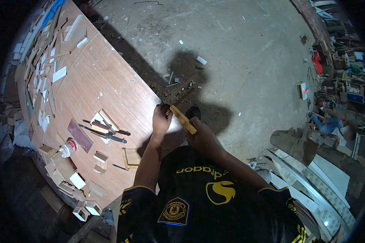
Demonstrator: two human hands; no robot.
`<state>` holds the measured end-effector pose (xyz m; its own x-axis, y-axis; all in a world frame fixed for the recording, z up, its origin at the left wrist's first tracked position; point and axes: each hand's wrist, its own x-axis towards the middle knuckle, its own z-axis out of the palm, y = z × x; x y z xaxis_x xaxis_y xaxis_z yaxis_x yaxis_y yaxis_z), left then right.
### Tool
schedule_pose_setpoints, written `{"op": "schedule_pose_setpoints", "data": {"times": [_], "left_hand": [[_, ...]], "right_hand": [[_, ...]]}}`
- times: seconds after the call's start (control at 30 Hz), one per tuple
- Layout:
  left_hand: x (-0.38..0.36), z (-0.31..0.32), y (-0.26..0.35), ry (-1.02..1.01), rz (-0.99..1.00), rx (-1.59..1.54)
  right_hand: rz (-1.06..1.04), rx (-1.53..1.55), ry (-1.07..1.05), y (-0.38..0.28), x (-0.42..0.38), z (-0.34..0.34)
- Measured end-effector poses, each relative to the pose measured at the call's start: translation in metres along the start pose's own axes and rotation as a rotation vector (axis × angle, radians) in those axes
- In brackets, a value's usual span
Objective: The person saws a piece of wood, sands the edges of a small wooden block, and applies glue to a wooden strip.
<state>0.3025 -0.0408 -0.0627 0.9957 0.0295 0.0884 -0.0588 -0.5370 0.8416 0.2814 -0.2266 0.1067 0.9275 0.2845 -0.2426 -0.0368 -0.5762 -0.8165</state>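
My right hand [202, 137] is closed round the lower end of a short yellow wooden piece [183, 119], held at a slant over the table's edge. Close to its upper end, my left hand [162, 122] has its fingers curled in; what they hold is dark and hard to make out. Left of my hands, several slim dark-handled tools [104, 133] lie on the wooden table [121, 87]. Beside my left forearm lies a small wooden frame [126, 158]. A brownish-red flat sheet [80, 135] and a white jar with a red label [69, 148] are further left.
Small wooden boxes [66, 172] stand at the table's near left corner, and wood offcuts [44, 85] cover its far left side. Scraps [201, 60] dot the concrete floor [247, 52]. Boards [308, 190] lie at the right; another person [332, 125] sits beyond.
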Motion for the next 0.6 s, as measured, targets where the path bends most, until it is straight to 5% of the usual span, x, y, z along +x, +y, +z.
{"op": "schedule_pose_setpoints", "data": {"times": [0.37, 0.43, 0.47, 0.53, 0.6], "left_hand": [[-0.004, 0.012, -0.013, 0.101, 0.043, -0.158], [-0.007, 0.015, -0.024, -0.018, -0.157, -0.649], [-0.01, 0.016, -0.03, -0.009, -0.162, -0.648], [-0.001, 0.0, -0.008, -0.025, 0.18, 0.185], [0.003, -0.004, 0.003, 0.009, 0.148, 0.103]], "right_hand": [[0.027, 0.004, 0.079, 0.003, 0.0, 0.006], [-0.014, 0.015, 0.103, 0.006, -0.002, 0.007], [0.029, 0.051, 0.078, 0.008, -0.003, 0.006], [0.067, 0.083, 0.042, 0.006, -0.004, 0.005], [0.094, 0.045, 0.026, -0.001, -0.005, 0.003]]}}
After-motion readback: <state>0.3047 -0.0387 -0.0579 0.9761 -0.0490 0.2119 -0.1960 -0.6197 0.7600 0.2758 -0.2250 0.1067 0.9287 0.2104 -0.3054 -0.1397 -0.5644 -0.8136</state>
